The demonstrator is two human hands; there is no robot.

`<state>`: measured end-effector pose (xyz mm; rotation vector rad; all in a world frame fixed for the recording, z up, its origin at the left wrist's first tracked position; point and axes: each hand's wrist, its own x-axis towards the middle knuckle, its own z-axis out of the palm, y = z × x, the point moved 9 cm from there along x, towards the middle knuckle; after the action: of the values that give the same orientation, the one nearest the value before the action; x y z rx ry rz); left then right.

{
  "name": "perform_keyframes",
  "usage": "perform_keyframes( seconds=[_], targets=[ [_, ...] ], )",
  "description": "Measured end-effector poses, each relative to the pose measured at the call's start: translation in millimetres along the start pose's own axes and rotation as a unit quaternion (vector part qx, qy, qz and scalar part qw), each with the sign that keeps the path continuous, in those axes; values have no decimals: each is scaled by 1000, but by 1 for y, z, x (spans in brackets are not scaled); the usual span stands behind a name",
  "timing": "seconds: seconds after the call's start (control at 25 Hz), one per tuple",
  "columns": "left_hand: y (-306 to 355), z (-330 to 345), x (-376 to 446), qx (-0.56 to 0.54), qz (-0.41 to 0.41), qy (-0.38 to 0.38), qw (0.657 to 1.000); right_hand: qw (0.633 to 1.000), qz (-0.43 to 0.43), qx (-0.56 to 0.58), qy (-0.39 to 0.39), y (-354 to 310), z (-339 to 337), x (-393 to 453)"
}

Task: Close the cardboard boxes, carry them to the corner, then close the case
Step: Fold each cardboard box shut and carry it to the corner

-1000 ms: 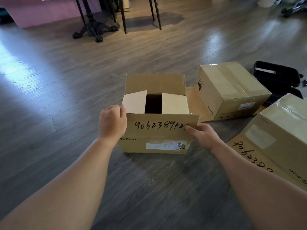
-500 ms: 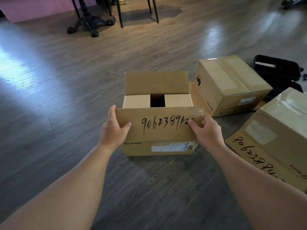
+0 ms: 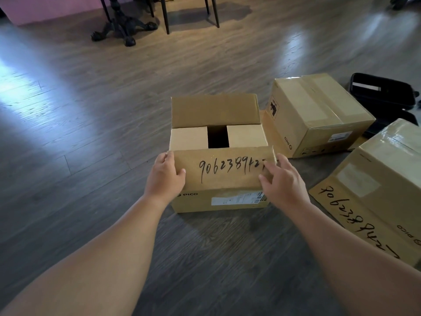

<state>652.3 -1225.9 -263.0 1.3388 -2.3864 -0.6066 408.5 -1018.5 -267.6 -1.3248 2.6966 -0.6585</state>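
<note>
An open cardboard box [image 3: 218, 201] marked PICO stands on the floor in front of me. Its two side flaps [image 3: 189, 137] lie folded inward with a dark gap between them, and the far flap [image 3: 215, 109] stands up. The near flap [image 3: 227, 169], with handwritten digits, is lifted; my left hand [image 3: 165, 176] grips its left end and my right hand [image 3: 282, 183] holds its right end. A taped second box [image 3: 319, 115] lies behind on the right. A third box [image 3: 387, 174] lies at the right with one flap [image 3: 355, 215] flat on the floor. An open black case [image 3: 382, 94] sits behind them.
Dark wood-plank floor [image 3: 91, 133] stretches to the left and ahead. A black ornate table base [image 3: 123, 30] and thin chair legs [image 3: 189, 17] stand at the far end, in front of a pink wall [image 3: 45, 8].
The left side flap went from tilted up to flat. Both hands moved to the ends of the near flap and raised it from hanging down the front. The view came closer.
</note>
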Motion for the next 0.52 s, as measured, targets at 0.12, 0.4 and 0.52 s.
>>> perform_keyframes(
  seconds=[0.12,0.4,0.52],
  targets=[
    [-1,3,-4,34,-19,-13,999,998,-49,-8,30,-4,-9,-13],
    [-8,0,-24,80,-53,-48,994,997,-37,-61,34,5,-26,-25],
    [8,12,-29,71,-33,-87,993,998,32,-55,12,17,-20,-12]
  ],
)
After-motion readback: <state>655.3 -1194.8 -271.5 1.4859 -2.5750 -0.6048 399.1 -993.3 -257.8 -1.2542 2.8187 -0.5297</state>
